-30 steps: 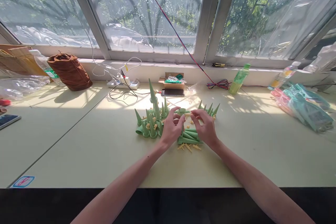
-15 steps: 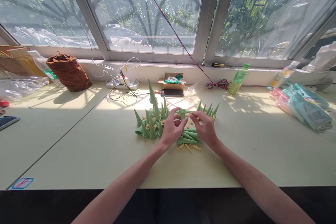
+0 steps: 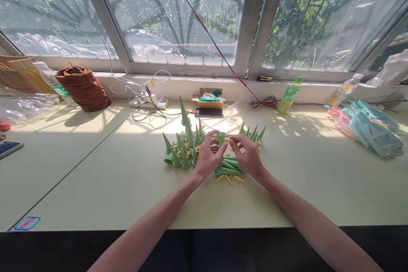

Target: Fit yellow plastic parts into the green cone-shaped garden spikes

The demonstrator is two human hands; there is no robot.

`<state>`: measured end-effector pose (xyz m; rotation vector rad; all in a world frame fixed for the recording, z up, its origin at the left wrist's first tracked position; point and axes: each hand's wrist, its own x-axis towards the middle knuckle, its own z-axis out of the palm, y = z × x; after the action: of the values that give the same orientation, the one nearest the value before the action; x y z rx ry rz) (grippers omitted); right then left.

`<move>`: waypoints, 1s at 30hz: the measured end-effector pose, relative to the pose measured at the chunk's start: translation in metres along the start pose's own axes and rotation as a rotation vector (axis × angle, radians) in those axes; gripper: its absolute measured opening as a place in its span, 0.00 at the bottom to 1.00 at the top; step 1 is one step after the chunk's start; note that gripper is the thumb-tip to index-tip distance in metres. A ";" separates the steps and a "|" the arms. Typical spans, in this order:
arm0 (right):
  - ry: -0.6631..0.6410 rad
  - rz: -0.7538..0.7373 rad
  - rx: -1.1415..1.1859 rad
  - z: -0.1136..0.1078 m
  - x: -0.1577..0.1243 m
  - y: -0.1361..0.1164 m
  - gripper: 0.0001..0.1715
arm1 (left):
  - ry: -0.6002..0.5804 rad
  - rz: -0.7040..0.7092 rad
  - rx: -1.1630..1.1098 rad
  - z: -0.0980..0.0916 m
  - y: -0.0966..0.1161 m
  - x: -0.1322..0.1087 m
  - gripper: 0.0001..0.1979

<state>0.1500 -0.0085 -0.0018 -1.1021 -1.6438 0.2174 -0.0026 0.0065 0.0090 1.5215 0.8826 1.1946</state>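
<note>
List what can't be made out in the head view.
All in the head view:
Green cone, much of its lower part: hidden by the left hand.
Yellow piece, exact shape: tiny, partly covered by the right hand.
Far-left phone, remainder: cut off by the left edge.
Brown pouch, inside: hidden by its fabric.

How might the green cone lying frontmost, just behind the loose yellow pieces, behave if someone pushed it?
The green cone would probably roll in a curve, since it tapers from a wide end. It seems stiff: its outline runs straight, without sagging. Pushed backward, it may nudge the cones lying close behind.
</note>
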 end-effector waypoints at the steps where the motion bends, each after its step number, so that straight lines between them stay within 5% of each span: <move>1: 0.001 0.004 -0.001 0.000 0.000 0.001 0.09 | 0.000 0.001 0.004 0.000 0.000 0.000 0.23; 30: -0.003 0.016 -0.012 0.001 -0.001 0.001 0.09 | -0.001 0.007 0.069 -0.001 -0.005 0.001 0.22</move>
<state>0.1498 -0.0085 -0.0031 -1.1254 -1.6411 0.2200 -0.0034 0.0088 0.0042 1.5812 0.9275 1.1789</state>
